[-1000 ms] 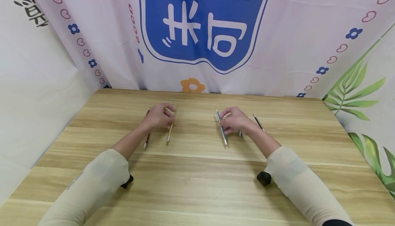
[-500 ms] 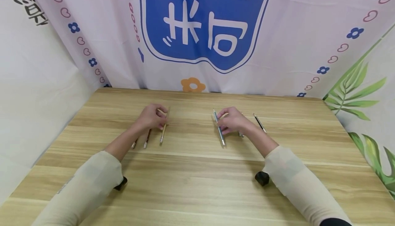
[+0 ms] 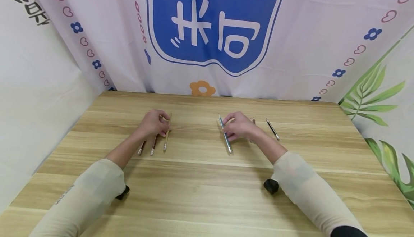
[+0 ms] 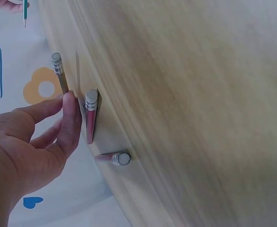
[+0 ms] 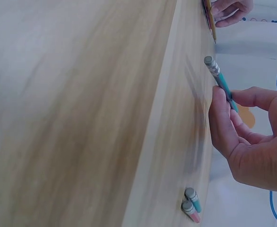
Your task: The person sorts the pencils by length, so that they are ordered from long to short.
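Observation:
My left hand (image 3: 152,123) pinches a yellow pencil (image 3: 166,140) between thumb and fingers, its eraser end toward me. Two dark red pencils, the nearer one (image 3: 154,146) and one farther left (image 3: 141,148), lie on the table under and beside that hand. With thumb and fingertips my right hand (image 3: 239,126) pinches a blue-green pencil (image 3: 227,141), its point away from me. In the right wrist view this pencil (image 5: 223,85) is above the tabletop. Beside the right hand, a teal pencil (image 5: 196,204) and a pinkish-red pencil (image 5: 193,215) lie together, partly hidden in the head view.
A black pencil (image 3: 272,129) lies farther right on the wooden table (image 3: 200,194). Behind the far table edge hangs a printed cloth (image 3: 129,68). A black device (image 3: 271,186) sits under the right sleeve.
My left hand has moved left with the yellow pencil, closer to the red pencils. My right hand has shifted slightly left with the blue-green pencil, and more of the pencils behind it shows.

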Demonstrator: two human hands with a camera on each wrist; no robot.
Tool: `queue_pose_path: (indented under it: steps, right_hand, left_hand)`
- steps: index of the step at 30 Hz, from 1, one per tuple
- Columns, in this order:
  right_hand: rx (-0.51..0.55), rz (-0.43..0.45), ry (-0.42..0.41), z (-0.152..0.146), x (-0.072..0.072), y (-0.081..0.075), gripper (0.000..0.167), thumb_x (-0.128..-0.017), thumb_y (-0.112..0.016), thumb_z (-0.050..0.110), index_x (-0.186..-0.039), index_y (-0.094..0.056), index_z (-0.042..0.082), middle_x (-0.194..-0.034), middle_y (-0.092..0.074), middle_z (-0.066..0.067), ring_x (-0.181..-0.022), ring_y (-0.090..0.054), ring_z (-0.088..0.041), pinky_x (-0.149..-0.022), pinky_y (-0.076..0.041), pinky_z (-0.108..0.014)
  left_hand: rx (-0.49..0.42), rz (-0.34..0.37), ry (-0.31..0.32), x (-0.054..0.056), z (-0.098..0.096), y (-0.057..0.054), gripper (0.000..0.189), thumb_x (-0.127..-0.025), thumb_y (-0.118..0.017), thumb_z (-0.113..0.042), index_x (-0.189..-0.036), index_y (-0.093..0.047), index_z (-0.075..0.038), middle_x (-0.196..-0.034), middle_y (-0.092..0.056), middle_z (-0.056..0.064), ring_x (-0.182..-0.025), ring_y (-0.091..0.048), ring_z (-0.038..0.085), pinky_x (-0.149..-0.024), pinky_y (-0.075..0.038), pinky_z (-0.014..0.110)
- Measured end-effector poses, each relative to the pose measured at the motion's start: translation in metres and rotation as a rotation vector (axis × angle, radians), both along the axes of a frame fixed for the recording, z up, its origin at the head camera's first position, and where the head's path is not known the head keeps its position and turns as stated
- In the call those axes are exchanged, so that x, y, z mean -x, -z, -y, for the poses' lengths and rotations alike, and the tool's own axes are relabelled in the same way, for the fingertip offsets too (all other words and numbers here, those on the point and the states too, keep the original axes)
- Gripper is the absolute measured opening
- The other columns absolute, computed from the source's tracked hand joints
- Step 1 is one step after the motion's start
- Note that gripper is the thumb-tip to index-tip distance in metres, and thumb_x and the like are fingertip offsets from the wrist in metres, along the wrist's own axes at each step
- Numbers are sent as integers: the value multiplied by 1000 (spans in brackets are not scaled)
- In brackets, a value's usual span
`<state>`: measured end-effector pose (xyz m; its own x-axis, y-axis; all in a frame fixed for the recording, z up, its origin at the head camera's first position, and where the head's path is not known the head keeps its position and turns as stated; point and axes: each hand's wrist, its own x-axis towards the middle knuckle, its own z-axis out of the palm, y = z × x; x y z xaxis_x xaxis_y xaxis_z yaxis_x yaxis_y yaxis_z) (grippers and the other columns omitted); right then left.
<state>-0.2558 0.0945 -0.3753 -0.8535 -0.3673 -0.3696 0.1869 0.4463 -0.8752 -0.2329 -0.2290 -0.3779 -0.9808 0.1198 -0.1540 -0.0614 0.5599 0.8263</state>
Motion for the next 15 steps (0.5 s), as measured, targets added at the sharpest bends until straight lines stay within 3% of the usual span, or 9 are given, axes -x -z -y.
queue_pose_path:
  steps: [15]
  right_hand:
    - [26,3,-21,9,-2,-2,31,-93,-65,-7,-122,-56,-5,-83,-64,-13,-71,-63,-20,-68,-66,-30]
  left_hand:
    - [43,-7,-1,2,0,2,31,-87,-67,16,-116,-56,21,-81,-68,18,-50,-62,10,-50,-62,25]
